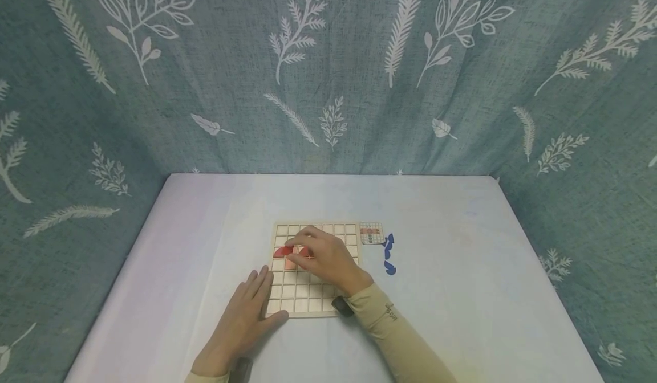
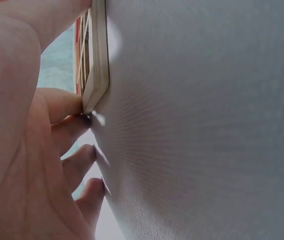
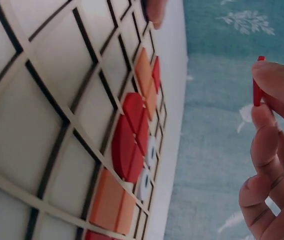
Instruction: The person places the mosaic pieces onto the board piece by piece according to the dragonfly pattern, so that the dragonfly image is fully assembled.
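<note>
My right hand (image 1: pixel 325 257) is over the upper middle of a wooden grid board (image 1: pixel 301 305). Between its thumb and index finger it pinches a small, thin red piece (image 3: pixel 257 82), held off the board in the right wrist view. Red pieces (image 3: pixel 122 145) with curved edges, orange pieces (image 3: pixel 107 205) and white pieces with dark dots (image 3: pixel 145 184) sit in the cells; in the head view the hand covers part of them. My left hand (image 1: pixel 241 314) rests at the board's near left corner, fingers extended along the left side, thumb touching the front edge.
A small pattern card (image 1: pixel 372 233) lies against the board's far right corner. Just right of it, several dark blue pieces (image 1: pixel 390 268) lie loose on the white table (image 1: pixel 462 246). A patterned green curtain (image 1: pixel 354 98) surrounds the table's back and sides.
</note>
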The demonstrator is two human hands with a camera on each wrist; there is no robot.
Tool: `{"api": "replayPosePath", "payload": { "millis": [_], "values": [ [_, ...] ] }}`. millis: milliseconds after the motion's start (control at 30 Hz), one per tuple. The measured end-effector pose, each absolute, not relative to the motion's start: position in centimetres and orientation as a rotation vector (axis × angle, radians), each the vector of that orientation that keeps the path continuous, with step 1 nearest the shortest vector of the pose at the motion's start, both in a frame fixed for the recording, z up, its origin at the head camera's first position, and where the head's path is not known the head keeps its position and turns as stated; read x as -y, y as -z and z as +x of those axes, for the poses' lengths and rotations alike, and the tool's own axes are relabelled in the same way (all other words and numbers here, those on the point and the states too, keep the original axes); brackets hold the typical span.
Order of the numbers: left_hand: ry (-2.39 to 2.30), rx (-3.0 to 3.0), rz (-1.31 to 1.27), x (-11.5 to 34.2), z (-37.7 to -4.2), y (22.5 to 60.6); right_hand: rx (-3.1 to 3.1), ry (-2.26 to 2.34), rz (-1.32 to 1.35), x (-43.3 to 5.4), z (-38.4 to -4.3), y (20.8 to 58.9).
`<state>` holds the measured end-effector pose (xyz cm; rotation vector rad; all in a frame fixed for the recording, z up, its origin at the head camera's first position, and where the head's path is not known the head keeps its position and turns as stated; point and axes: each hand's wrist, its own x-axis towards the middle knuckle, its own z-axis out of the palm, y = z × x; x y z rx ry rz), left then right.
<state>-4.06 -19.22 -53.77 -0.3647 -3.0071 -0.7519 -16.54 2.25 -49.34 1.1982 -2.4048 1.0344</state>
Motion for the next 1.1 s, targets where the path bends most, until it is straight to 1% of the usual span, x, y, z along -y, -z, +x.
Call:
{"api": "replayPosePath", "payload": {
  "millis": [400,833,1100],
  "values": [
    [0.734,2.955,-0.408,19.4,-4.1,53.7,2.473,-0.849,1.323,-0.1,-17.5,50.5],
    [0.723,2.943,-0.421,19.5,-4.2,54.0,2.761,-0.518,1.265,1.7,-17.4,51.0],
    [0.726,2.935,-0.420,19.6,-4.1,54.2,2.807,-0.479,1.309,2.4,-17.2,50.9]
  ]
}}
